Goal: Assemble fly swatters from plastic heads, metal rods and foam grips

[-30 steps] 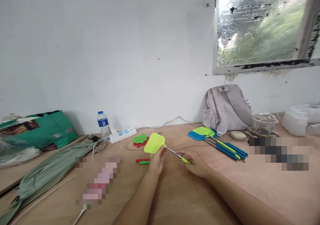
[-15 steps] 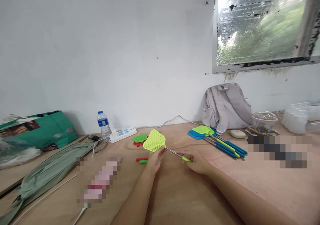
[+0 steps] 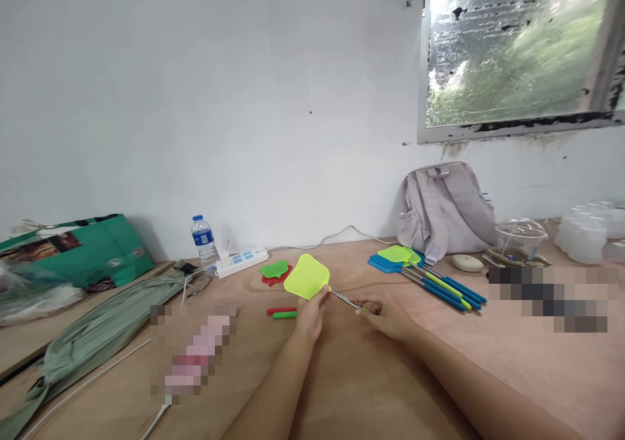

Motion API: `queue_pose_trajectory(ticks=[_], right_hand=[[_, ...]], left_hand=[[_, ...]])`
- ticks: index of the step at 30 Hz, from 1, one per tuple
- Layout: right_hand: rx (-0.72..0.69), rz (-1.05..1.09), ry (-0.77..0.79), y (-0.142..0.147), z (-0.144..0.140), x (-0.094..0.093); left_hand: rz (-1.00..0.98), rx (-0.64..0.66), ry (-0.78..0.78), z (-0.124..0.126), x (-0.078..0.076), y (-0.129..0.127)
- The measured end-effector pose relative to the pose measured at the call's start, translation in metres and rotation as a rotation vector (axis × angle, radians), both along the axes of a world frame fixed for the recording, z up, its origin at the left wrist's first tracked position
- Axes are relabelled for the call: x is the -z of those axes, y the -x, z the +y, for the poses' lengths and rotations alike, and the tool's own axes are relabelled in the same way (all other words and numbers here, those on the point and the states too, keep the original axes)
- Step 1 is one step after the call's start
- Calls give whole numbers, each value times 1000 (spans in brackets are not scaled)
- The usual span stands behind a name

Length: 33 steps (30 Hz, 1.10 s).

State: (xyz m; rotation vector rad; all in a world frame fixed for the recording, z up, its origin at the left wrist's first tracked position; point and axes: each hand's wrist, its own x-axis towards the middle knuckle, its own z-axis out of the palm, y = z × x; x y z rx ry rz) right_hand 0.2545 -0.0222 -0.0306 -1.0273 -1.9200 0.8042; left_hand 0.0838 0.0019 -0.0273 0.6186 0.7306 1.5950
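Observation:
A yellow-green fly swatter (image 3: pixel 306 277) with a perforated head and a thin metal rod is held above the table between my two hands. My left hand (image 3: pixel 311 313) pinches the rod just below the head. Farther right, my right hand (image 3: pixel 388 316) is closed around the handle end, its fingers covering most of the yellow-green grip. Behind my left hand lie a green swatter head (image 3: pixel 274 270) and a red swatter head (image 3: pixel 273 281). Nearer me are a red handle (image 3: pixel 278 311) and a green handle (image 3: pixel 284 315), partly hidden by my left hand.
Several blue and yellow-green fly swatters (image 3: pixel 430 284) lie piled at right, before a grey backpack (image 3: pixel 446 212). A power strip (image 3: pixel 241 262) and water bottle (image 3: pixel 203 238) stand at back left. Grey-green cloth (image 3: pixel 107 323), a green bag (image 3: pixel 112 248) and white cables lie left.
The swatter and both hands have shifted slightly right. My right hand's fingers have moved up and now cover more of the handle. The view has turned a little.

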Motion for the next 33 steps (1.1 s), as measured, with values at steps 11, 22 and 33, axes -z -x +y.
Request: queue_pose_trajectory(ticks=[11, 22, 33], right_hand=[[137, -53, -71, 9, -2, 7], [161, -43, -170, 19, -3, 3], [87, -28, -100, 29, -4, 5]], left_hand=[[-7, -48, 33, -6, 5, -14], [-33, 21, 60, -12, -4, -23], [119, 48, -25, -6, 14, -27]])
